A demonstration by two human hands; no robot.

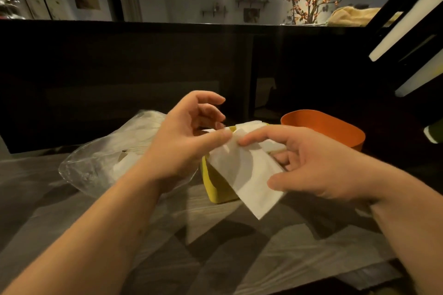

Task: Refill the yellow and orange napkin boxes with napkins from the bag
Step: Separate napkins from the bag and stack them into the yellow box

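A white napkin (pixel 247 175) hangs in front of the yellow box (pixel 217 187), held at two places. My left hand (pixel 184 141) pinches its top corner with the thumb, the other fingers curled above. My right hand (pixel 309 163) pinches the napkin's right side between thumb and forefinger. Several white napkins (pixel 251 126) stick up out of the yellow box behind my hands. The orange box (pixel 335 129) stands just right of it; I see no napkins in the visible part of it. The clear plastic bag (pixel 105 155) with white napkins lies on the left.
Everything rests on a grey wood-grain table (pixel 215 235). A dark partition (pixel 143 60) rises right behind the boxes. Black and white bars (pixel 407 19) slant in at the upper right.
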